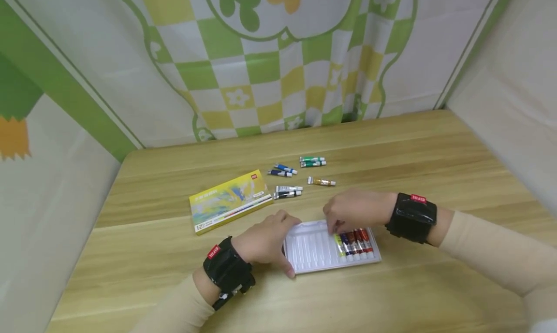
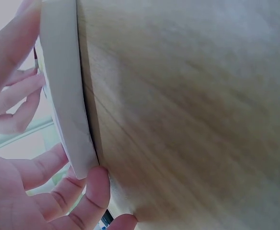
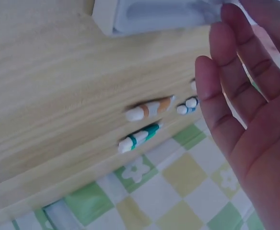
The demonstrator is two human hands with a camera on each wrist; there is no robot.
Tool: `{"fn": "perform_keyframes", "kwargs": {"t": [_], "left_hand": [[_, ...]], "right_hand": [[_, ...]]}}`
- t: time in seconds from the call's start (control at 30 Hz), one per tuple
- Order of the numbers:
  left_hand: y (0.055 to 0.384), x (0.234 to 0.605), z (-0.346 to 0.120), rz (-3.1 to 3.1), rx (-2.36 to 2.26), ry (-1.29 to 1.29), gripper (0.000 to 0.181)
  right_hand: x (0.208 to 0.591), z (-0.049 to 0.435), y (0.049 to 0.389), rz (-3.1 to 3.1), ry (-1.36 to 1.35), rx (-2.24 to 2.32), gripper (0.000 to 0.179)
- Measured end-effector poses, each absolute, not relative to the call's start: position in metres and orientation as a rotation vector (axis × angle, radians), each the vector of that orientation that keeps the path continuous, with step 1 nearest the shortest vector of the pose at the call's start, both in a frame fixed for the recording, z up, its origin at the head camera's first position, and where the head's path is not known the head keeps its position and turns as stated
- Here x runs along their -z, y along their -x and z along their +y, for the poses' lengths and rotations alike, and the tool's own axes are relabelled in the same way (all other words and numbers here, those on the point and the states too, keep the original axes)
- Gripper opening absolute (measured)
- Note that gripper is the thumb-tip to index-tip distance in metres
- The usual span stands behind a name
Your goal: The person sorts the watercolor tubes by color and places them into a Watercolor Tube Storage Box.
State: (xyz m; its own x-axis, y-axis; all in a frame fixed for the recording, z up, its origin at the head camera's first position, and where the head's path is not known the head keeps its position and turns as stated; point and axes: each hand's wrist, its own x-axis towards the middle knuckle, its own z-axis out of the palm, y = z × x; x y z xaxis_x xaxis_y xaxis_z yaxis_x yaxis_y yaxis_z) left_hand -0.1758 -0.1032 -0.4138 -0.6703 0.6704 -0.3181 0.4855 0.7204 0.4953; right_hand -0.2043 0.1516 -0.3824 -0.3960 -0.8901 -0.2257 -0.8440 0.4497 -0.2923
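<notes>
A white plastic tray [image 1: 311, 248] with slots lies on the table. My left hand [image 1: 267, 238] grips its left end, thumb at the near corner and fingers at the far one; the left wrist view shows the fingers along the tray's side [image 2: 68, 96]. Several paint tubes, red ones [image 1: 364, 241] among them, fill slots at the right. My right hand [image 1: 357, 209] bends over the tray and pinches the tail end of a yellow paint tube [image 1: 340, 246], leftmost of the row. In the right wrist view the fingertips [image 3: 221, 40] are at the tray's edge, the pinch itself hidden.
Behind the tray lie loose tubes: gold [image 1: 322, 181], green [image 1: 312, 164], blue [image 1: 283, 171], and a black one [image 1: 287, 194] beside a white one [image 1: 289, 188]. A yellow paint box [image 1: 230, 202] lies at the left. A checked curtain [image 1: 270, 81] hangs behind the table.
</notes>
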Motion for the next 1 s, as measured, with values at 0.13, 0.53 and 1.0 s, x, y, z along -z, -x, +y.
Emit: {"fn": "perform_keyframes", "kwargs": {"t": [0.13, 0.53, 1.0], "left_hand": [[0.177, 0.412, -0.104, 2.447, -0.512, -0.89, 0.106], [0.174, 0.414, -0.105, 2.437, -0.536, -0.868, 0.107], [0.169, 0.41, -0.107, 2.437, -0.535, -0.856, 0.106]], "right_hand": [[0.377, 0.155, 0.212, 2.35, 1.414, 0.284, 0.013], [0.375, 0.159, 0.26, 2.441, 1.286, 0.375, 0.017], [0.392, 0.138, 0.289, 2.62, 0.749, 0.475, 0.052]]}}
